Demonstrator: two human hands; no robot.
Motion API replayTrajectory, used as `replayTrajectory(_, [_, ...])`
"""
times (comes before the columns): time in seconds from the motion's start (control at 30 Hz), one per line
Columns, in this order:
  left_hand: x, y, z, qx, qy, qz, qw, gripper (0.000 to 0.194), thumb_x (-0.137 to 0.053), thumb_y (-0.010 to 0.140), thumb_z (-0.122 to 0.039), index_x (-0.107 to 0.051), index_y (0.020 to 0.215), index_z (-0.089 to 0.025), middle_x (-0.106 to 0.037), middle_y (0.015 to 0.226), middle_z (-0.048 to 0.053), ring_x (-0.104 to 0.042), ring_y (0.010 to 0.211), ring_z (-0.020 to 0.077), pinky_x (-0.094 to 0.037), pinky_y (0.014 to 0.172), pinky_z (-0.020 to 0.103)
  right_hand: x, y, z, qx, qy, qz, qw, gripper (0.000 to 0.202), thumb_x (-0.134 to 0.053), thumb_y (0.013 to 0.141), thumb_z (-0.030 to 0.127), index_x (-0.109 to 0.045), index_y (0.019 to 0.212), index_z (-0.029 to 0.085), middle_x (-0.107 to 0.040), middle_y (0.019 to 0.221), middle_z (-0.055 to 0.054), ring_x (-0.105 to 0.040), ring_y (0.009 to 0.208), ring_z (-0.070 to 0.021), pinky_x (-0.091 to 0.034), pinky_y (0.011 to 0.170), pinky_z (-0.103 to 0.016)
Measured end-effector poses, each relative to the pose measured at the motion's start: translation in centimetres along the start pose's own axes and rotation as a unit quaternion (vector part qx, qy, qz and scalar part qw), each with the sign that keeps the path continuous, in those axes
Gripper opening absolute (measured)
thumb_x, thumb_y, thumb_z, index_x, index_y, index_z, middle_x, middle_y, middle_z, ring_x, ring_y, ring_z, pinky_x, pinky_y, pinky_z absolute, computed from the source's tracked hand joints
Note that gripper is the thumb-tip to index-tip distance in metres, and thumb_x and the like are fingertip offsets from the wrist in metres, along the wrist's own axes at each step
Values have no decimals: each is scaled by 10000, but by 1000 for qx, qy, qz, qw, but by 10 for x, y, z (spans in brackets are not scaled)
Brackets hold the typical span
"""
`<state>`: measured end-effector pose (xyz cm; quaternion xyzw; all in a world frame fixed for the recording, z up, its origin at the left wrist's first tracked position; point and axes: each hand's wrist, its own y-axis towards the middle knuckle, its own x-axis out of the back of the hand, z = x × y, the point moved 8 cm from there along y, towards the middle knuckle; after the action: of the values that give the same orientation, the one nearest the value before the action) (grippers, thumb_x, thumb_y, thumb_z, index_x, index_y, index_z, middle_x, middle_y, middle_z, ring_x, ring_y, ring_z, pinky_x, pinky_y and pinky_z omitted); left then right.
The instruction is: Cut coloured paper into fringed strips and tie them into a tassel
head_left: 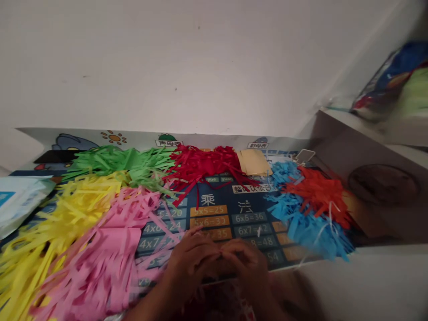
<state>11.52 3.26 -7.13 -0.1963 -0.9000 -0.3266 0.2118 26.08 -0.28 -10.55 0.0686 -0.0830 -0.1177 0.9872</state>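
Observation:
My left hand (192,254) and my right hand (245,258) meet at the front edge of the mat. Fingers of both are pinched together, and what they hold is too small and dim to make out. Fringed pink paper strips (96,263) lie to the left of my left hand, with yellow strips (76,200) beyond them. Behind the hands is the dark printed mat (214,198). Red strips (207,162) lie farther back, green strips (123,160) at the back left. Blue strips (317,232) and orange-red strips (317,191) are at the right.
A tan paper stack (254,162) lies at the back. A white and blue packet (22,200) is at the left edge, near a black object (55,156). A brown box (377,196) stands at the right, with blurred colourful items (397,76) above. A white wall (167,67) rises behind.

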Motion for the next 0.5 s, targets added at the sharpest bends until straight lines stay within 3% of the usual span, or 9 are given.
replayTrajectory(0.2, [-19,5,2,-8,5,36,999,93,-625,859,-264,-717,860,-278,-759,827,-15,-706,789,161,-419,1049,339,18,-3,-1,5,-26,-48,999,99,-684,768,198,-695,675,231,-700,698,6,-643,690,-163,-483,673,-250])
replayTrajectory(0.37, [-30,12,8,-43,41,5,998,131,-612,848,-398,-707,826,-310,-772,819,-36,-720,798,184,-520,889,260,27,-7,-14,9,-57,-77,995,55,-698,764,190,-696,723,227,-704,738,8,-645,743,-159,-476,722,-254])
replayTrajectory(0.5, [-52,16,20,22,35,61,997,187,-604,816,-456,-712,777,-309,-765,798,-24,-703,733,196,-552,750,266,27,-12,-16,29,-93,-98,990,59,-669,810,241,-700,759,242,-713,782,1,-650,771,-166,-481,754,-281])
